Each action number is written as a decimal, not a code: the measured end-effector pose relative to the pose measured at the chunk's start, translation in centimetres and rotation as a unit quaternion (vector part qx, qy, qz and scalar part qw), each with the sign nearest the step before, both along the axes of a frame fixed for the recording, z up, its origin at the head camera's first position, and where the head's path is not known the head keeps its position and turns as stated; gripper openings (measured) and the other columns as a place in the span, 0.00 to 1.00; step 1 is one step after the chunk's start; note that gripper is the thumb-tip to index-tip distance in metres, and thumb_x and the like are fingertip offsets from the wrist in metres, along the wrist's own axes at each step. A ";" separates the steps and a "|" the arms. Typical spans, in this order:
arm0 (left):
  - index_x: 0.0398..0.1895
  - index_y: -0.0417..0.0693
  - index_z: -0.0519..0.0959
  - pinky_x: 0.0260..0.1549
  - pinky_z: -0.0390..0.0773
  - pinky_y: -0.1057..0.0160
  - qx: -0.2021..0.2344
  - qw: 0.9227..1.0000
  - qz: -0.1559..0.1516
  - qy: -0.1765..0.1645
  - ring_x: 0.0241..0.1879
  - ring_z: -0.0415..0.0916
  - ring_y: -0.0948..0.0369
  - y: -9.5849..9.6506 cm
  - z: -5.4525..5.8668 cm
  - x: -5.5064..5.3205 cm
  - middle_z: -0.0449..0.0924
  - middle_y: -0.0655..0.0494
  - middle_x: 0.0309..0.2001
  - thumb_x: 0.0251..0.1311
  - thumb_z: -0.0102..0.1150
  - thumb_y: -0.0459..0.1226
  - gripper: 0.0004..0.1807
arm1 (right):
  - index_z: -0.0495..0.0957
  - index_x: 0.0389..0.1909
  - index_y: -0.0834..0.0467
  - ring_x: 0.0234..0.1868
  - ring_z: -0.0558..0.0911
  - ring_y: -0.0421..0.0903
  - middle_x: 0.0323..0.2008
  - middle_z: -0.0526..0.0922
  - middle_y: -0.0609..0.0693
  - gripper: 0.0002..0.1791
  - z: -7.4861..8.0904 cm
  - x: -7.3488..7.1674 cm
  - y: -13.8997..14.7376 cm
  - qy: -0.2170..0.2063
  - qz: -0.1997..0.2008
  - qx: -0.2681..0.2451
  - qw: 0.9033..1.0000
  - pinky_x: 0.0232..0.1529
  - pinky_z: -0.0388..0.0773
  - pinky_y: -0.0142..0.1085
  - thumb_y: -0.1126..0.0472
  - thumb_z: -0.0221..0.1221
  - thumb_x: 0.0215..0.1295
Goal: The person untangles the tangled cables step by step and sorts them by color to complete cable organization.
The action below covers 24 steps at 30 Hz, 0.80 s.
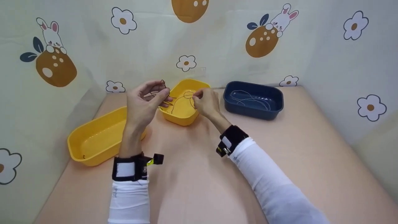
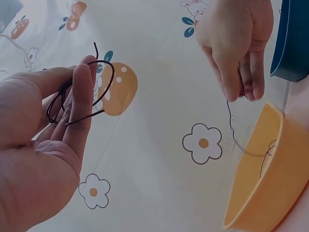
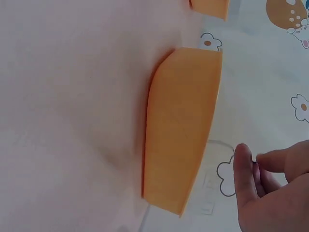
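My left hand (image 1: 143, 104) is raised near the left side of the middle yellow bin and holds a loosely looped black cord (image 2: 113, 79) between thumb and fingers. Its loose ends stick out past the fingertips in the left wrist view. Over the right side of that middle yellow bin (image 1: 181, 120), my right hand (image 1: 207, 102) pinches a thin dark cord (image 2: 231, 121). This cord hangs from the fingertips down into the bin, where more of it lies in loose curves. In the right wrist view, only a tiny dark bit shows between the fingertips of the right hand (image 3: 270, 181).
To the right stands a dark blue bin (image 1: 252, 112) with a looped pale-looking cord (image 1: 245, 101) inside. Another yellow bin (image 1: 96, 133) sits at the left, partly behind the left forearm, with a small dark piece (image 1: 84, 156) in its near corner. A patterned curtain (image 1: 214, 40) rises behind the table.
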<state>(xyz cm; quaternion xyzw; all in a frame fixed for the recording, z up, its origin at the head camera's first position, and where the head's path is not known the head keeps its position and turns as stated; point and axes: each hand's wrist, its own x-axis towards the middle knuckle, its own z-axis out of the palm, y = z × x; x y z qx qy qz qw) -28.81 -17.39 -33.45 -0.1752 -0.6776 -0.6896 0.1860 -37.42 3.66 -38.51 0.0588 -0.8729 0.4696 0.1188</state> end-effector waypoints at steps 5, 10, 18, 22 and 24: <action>0.61 0.36 0.86 0.38 0.95 0.58 -0.007 1.000 -0.019 -0.013 0.37 0.95 0.56 0.5 0.0 -0.1 0.91 0.41 0.50 0.73 0.72 0.27 0.16 | 0.90 0.48 0.67 0.40 0.95 0.52 0.44 0.92 0.61 0.07 -0.2 0.4 0.4 -0.040 0.088 -0.030 0.995 0.40 0.94 0.34 0.69 0.65 0.80; 0.64 0.35 0.84 0.41 0.96 0.56 -0.026 0.998 -0.042 -0.028 0.38 0.95 0.55 1.0 -0.2 -0.3 0.89 0.44 0.50 0.74 0.72 0.27 0.18 | 0.91 0.49 0.64 0.42 0.95 0.57 0.43 0.92 0.58 0.07 0.1 1.4 2.2 -0.014 0.126 -0.033 0.991 0.40 0.92 0.31 0.66 0.65 0.81; 0.63 0.35 0.85 0.40 0.96 0.56 -0.096 0.991 -0.085 -0.024 0.38 0.96 0.54 2.9 -0.9 -0.3 0.90 0.42 0.49 0.71 0.75 0.28 0.20 | 0.91 0.50 0.62 0.37 0.89 0.50 0.41 0.91 0.59 0.08 1.9 5.1 6.5 0.074 0.183 -0.062 0.978 0.39 0.86 0.27 0.64 0.66 0.81; 0.62 0.37 0.86 0.38 0.96 0.57 -0.145 0.985 -0.099 -0.009 0.38 0.96 0.54 4.4 -1.1 -0.1 0.91 0.40 0.48 0.69 0.78 0.29 0.21 | 0.91 0.53 0.60 0.39 0.87 0.50 0.44 0.90 0.57 0.09 3.1 7.1 8.0 0.075 0.217 -0.094 0.969 0.41 0.87 0.29 0.61 0.67 0.81; 0.63 0.37 0.85 0.38 0.96 0.58 -0.167 0.981 -0.101 -0.003 0.38 0.96 0.54 5.1 -1.2 0.0 0.92 0.40 0.48 0.68 0.79 0.29 0.22 | 0.91 0.54 0.59 0.41 0.88 0.51 0.48 0.90 0.55 0.10 3.6 7.9 8.4 0.067 0.228 -0.102 0.966 0.42 0.87 0.30 0.59 0.67 0.81</action>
